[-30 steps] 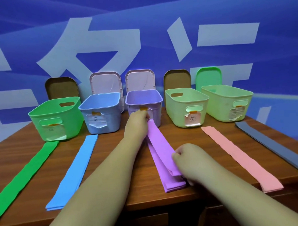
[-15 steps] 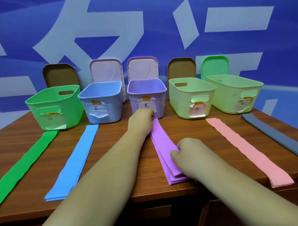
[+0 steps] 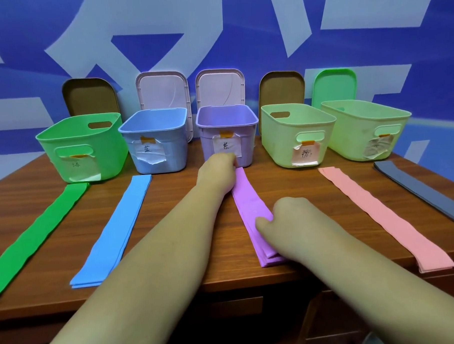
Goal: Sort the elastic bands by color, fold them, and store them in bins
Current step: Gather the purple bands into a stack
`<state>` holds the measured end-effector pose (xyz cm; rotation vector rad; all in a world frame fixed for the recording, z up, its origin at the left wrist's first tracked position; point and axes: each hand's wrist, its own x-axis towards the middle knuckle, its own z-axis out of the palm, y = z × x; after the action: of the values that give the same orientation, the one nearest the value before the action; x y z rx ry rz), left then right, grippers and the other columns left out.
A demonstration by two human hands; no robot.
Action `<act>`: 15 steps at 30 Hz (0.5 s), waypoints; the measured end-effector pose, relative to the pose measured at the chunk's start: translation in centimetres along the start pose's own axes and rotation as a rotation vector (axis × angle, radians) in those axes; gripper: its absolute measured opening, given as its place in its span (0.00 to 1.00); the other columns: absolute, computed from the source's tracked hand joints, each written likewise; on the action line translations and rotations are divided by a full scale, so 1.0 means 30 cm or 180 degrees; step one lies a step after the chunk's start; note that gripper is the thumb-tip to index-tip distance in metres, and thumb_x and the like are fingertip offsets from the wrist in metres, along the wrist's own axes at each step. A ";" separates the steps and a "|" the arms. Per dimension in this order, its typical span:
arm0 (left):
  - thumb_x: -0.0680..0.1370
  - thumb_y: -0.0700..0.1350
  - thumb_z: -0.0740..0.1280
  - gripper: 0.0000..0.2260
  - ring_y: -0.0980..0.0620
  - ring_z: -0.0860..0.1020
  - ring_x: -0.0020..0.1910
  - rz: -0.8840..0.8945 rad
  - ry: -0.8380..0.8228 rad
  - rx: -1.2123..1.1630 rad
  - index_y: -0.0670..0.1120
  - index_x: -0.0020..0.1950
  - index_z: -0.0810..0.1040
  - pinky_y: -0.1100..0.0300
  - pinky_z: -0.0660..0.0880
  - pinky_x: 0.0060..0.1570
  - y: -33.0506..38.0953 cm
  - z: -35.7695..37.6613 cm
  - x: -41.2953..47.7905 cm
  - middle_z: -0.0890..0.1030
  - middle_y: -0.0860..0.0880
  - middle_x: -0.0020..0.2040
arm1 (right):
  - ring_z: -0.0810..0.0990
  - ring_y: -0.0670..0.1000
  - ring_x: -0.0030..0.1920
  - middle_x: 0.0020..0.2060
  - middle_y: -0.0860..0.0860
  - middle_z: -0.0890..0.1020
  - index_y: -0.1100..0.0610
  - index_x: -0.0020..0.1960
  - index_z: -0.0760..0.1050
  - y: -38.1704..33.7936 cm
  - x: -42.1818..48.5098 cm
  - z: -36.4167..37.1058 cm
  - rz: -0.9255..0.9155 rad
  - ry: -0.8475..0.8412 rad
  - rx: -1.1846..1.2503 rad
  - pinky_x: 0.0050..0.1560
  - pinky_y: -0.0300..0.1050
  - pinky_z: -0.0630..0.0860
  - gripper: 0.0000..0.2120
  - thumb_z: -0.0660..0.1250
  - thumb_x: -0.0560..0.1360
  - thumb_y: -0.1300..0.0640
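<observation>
I have both hands on the purple bands point(image 3: 247, 197), a layered strip on the table point(image 3: 170, 200). It runs from the middle of the near edge back to the foot of the purple bin point(image 3: 206, 142).

The left hand point(image 3: 216, 169) is at the far end, just in front of the bin's front wall, with its fingers curled down over the end of the strip. The fingertips are hidden under the hand, so I judge this to be a pinch rather than see one. The right hand point(image 3: 288, 221) is about halfway along, with the thumb lying on the top layer and the fingers curled in, nipping the material. Gripping at two spots keeps the layers squared, which I take as preparation for doubling the strip over.

Sorting looks done, since each colour lies in front of its own labelled bin:
- the green band point(image 3: 41, 229) toward the left edge, below the green bin point(image 3: 110, 151)
- the blue band point(image 3: 119, 228) below the blue bin point(image 3: 173, 148)
- the pink band point(image 3: 378, 212) below the pale green bin point(image 3: 279, 141) with a pink label
- the dark grey band point(image 3: 424, 189) at the right edge, below the last bin point(image 3: 354, 135)

The lids lean on the wall behind, leaving every bin open for dropping in. What I can see inside the bins shows no band. Elastic sheet like this tends to spring open, so the fold will need pressing flat.
</observation>
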<state>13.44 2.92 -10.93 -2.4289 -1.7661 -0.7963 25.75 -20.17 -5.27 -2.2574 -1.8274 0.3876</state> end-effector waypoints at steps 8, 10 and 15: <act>0.83 0.42 0.61 0.11 0.44 0.79 0.55 -0.0009 -0.0024 -0.0151 0.50 0.58 0.82 0.52 0.74 0.46 0.001 -0.013 -0.006 0.82 0.46 0.56 | 0.77 0.59 0.61 0.59 0.55 0.74 0.54 0.67 0.75 -0.025 -0.016 0.000 0.0163 0.0034 -0.0717 0.53 0.53 0.73 0.32 0.57 0.79 0.30; 0.84 0.44 0.60 0.11 0.44 0.79 0.53 -0.0032 0.0001 -0.0207 0.49 0.56 0.82 0.53 0.72 0.44 0.000 -0.018 -0.007 0.82 0.46 0.54 | 0.74 0.60 0.66 0.65 0.57 0.72 0.56 0.72 0.70 -0.032 -0.007 0.023 0.0199 -0.0043 -0.0552 0.57 0.54 0.73 0.39 0.59 0.76 0.26; 0.84 0.51 0.62 0.11 0.45 0.79 0.56 0.0048 -0.0168 -0.0259 0.51 0.60 0.83 0.47 0.79 0.52 -0.014 -0.023 -0.012 0.82 0.46 0.57 | 0.72 0.59 0.66 0.65 0.55 0.69 0.57 0.72 0.66 -0.048 -0.002 0.068 0.0155 -0.0024 -0.0492 0.60 0.54 0.72 0.38 0.65 0.74 0.31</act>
<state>12.71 2.54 -10.58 -2.5342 -1.7646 -0.8259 23.73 -19.95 -6.73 -2.4087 -1.8684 0.2716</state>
